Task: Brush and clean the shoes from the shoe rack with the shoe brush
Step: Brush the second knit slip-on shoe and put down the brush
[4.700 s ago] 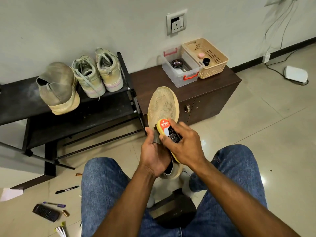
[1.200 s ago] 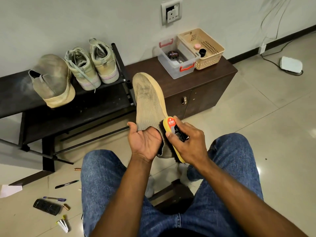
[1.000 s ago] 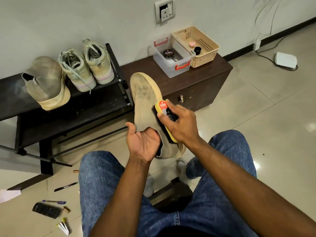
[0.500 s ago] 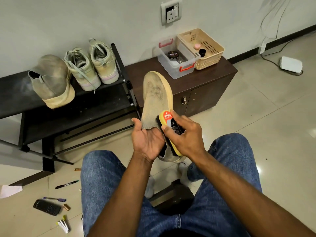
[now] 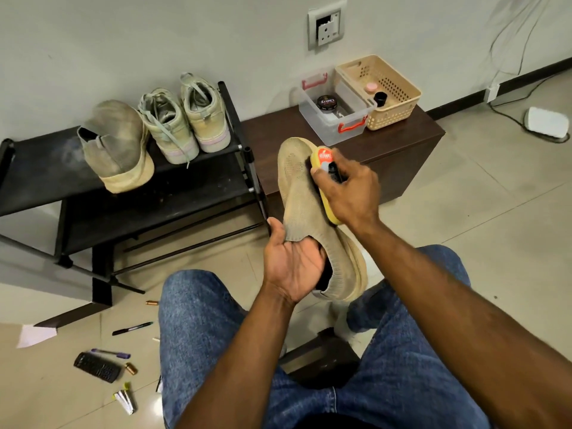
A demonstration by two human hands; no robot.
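A tan knit slip-on shoe [image 5: 298,193] is held up in front of me, toe pointing away. My left hand [image 5: 292,267] holds it at the collar, fingers reaching into the opening. My right hand [image 5: 348,193] grips the yellow shoe brush [image 5: 323,164] and presses its bristles against the shoe's upper near the toe. On the black shoe rack [image 5: 173,193] sit the matching tan shoe [image 5: 116,147] on its side and a pair of pale green lace-up sneakers [image 5: 182,119].
A dark wood cabinet [image 5: 399,150] stands right of the rack, bearing a clear plastic box [image 5: 332,119] with a polish tin and a beige basket [image 5: 379,88]. Pens, a remote [image 5: 97,366] and small bits lie on the floor at left. My jeans-clad knees fill the foreground.
The brush has slid from the shoe's middle up toward the toe. The shoe has turned so its knit upper faces me, and my left hand has shifted to the collar opening.
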